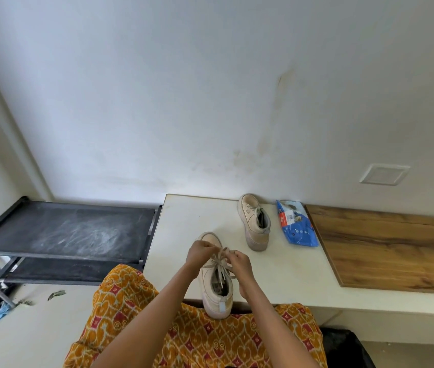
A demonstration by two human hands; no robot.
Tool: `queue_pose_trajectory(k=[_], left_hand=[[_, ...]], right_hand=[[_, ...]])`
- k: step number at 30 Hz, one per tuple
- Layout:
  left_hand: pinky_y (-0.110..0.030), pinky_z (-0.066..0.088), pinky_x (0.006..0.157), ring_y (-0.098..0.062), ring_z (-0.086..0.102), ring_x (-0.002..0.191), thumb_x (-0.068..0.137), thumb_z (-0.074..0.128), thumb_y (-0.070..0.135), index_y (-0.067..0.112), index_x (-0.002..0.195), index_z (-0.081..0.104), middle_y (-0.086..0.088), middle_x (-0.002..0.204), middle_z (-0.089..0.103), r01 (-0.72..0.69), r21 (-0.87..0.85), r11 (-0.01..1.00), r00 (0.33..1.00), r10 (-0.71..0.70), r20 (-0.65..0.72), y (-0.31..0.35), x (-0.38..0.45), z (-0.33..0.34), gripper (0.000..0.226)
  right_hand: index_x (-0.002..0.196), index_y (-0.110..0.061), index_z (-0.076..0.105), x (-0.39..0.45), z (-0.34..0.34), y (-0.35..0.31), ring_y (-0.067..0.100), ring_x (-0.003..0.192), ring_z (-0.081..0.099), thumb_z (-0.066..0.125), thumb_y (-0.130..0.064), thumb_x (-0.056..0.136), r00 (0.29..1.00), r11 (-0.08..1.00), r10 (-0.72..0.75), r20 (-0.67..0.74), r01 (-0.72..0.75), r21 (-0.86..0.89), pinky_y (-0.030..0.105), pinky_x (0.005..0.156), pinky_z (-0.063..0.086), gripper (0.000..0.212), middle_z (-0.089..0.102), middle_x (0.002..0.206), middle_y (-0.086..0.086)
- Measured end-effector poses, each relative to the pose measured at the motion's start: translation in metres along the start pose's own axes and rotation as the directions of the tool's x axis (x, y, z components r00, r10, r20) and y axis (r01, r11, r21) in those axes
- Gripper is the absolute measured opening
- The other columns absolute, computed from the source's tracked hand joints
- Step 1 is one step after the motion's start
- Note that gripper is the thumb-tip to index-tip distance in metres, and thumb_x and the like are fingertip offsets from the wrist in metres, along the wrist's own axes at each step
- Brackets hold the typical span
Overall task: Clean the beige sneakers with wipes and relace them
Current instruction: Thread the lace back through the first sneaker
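A white tabletop [189, 224] is set against a pale wall. A beige lace-up sneaker [214, 277] is stood at its near edge, heel overhanging. Its pale lace [221, 264] is pinched by the left hand [200, 252] and the right hand [238, 262], fingers curled. A second beige sneaker [254, 221] is placed farther back, beside a blue wipes packet [296, 224].

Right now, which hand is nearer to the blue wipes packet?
Right. The right hand pinches the laces of the near sneaker, on the side facing the blue wipes packet; the left hand is farther away, across the shoe.
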State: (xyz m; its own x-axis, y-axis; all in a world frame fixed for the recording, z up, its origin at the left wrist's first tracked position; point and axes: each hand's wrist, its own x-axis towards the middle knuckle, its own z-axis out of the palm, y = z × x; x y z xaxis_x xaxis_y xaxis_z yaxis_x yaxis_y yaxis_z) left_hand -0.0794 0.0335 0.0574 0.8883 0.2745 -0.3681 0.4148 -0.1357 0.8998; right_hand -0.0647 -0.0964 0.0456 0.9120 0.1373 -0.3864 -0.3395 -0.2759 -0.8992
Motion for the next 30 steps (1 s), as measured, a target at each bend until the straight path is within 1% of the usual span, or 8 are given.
queue_pose_trajectory(k=[2, 5, 9, 13, 17, 22, 24, 30], left_hand=[[-0.025, 0.038, 0.058, -0.017, 0.051, 0.066, 0.083, 0.064, 0.012, 0.008, 0.067, 0.062, -0.005, 0.068, 0.059, 0.100, -0.229, 0.968, 0.994, -0.106, -0.017, -0.002, -0.004, -0.001, 0.017], [-0.026, 0.037, 0.054, -0.017, 0.048, 0.060, 0.085, 0.061, 0.010, 0.004, 0.077, 0.060, -0.009, 0.074, 0.059, 0.249, -0.347, 0.904, 0.962, -0.272, -0.020, -0.014, -0.010, 0.001, 0.010], [-0.026, 0.041, 0.056, -0.017, 0.050, 0.062, 0.089, 0.061, 0.018, 0.005, 0.079, 0.061, -0.008, 0.075, 0.059, 0.207, -0.271, 0.940, 0.973, -0.227, -0.045, -0.026, -0.009, 0.003, 0.017], [-0.026, 0.046, 0.062, -0.016, 0.055, 0.067, 0.088, 0.063, 0.030, 0.009, 0.073, 0.060, -0.006, 0.073, 0.059, 0.087, -0.120, 0.989, 0.996, -0.086, 0.014, -0.025, -0.008, 0.002, 0.026], [-0.024, 0.050, 0.062, -0.015, 0.060, 0.069, 0.086, 0.066, 0.029, 0.008, 0.071, 0.062, -0.005, 0.072, 0.064, 0.052, -0.058, 0.997, 0.999, -0.052, 0.003, -0.028, -0.009, 0.001, 0.026], [-0.032, 0.050, 0.068, -0.021, 0.057, 0.070, 0.085, 0.068, 0.025, 0.007, 0.065, 0.061, -0.012, 0.073, 0.061, 0.067, -0.112, 0.991, 0.996, -0.073, -0.055, -0.034, -0.008, 0.000, 0.028], [-0.035, 0.051, 0.068, -0.023, 0.056, 0.068, 0.086, 0.067, 0.027, 0.007, 0.064, 0.058, -0.011, 0.070, 0.059, 0.062, -0.105, 0.992, 0.994, -0.070, -0.078, -0.035, -0.010, 0.001, 0.030], [-0.029, 0.047, 0.056, -0.026, 0.059, 0.080, 0.100, 0.023, 0.048, 0.007, 0.106, 0.057, -0.014, 0.101, 0.063, 0.134, -0.112, 0.985, 0.984, -0.146, -0.099, -0.037, -0.023, -0.005, 0.053]], right_hand=[[0.089, -0.007, 0.065, 0.001, -0.001, 0.004, 0.020, 0.081, 0.056, 0.051, -0.020, 0.090, 0.998, 0.996, 0.060, -0.020, -0.059, 0.068, 0.031, 0.067, 0.042, 0.020, 0.062, 0.082, 0.007], [0.084, -0.010, 0.068, 0.001, 0.000, 0.012, 0.018, 0.074, 0.056, 0.048, -0.019, 0.089, 0.992, 0.988, 0.125, -0.035, -0.121, 0.095, 0.031, 0.065, 0.044, 0.022, 0.064, 0.078, 0.005], [0.078, -0.010, 0.059, 0.000, -0.002, 0.017, 0.019, 0.075, 0.055, 0.052, -0.032, 0.089, 0.997, 0.997, 0.074, -0.029, -0.075, -0.030, 0.033, 0.069, 0.045, 0.025, 0.061, 0.082, 0.009], [0.071, -0.014, 0.053, -0.007, -0.011, 0.018, 0.013, 0.069, 0.052, 0.058, -0.047, 0.087, 0.998, 0.985, -0.049, 0.051, 0.056, -0.163, 0.030, 0.065, 0.044, 0.037, 0.055, 0.069, 0.000], [0.071, -0.017, 0.059, -0.010, -0.017, 0.021, 0.009, 0.070, 0.057, 0.066, -0.044, 0.082, 0.991, 0.965, -0.112, 0.072, 0.125, -0.232, 0.034, 0.075, 0.053, 0.030, 0.061, 0.070, -0.006], [0.068, -0.018, 0.057, -0.013, -0.014, 0.020, 0.009, 0.064, 0.052, 0.065, -0.038, 0.086, 0.994, 0.968, -0.110, 0.015, 0.111, -0.223, 0.026, 0.064, 0.045, 0.029, 0.058, 0.067, -0.006], [0.068, -0.016, 0.058, -0.014, -0.015, 0.022, 0.011, 0.067, 0.055, 0.065, -0.040, 0.085, 0.995, 0.970, -0.104, 0.012, 0.104, -0.221, 0.031, 0.068, 0.049, 0.030, 0.061, 0.068, -0.003], [0.085, -0.014, 0.061, -0.014, -0.018, 0.030, 0.022, 0.087, 0.062, 0.041, -0.041, 0.098, 0.997, 0.997, 0.030, -0.071, -0.034, -0.065, 0.038, 0.076, 0.054, 0.036, 0.066, 0.093, 0.006]])
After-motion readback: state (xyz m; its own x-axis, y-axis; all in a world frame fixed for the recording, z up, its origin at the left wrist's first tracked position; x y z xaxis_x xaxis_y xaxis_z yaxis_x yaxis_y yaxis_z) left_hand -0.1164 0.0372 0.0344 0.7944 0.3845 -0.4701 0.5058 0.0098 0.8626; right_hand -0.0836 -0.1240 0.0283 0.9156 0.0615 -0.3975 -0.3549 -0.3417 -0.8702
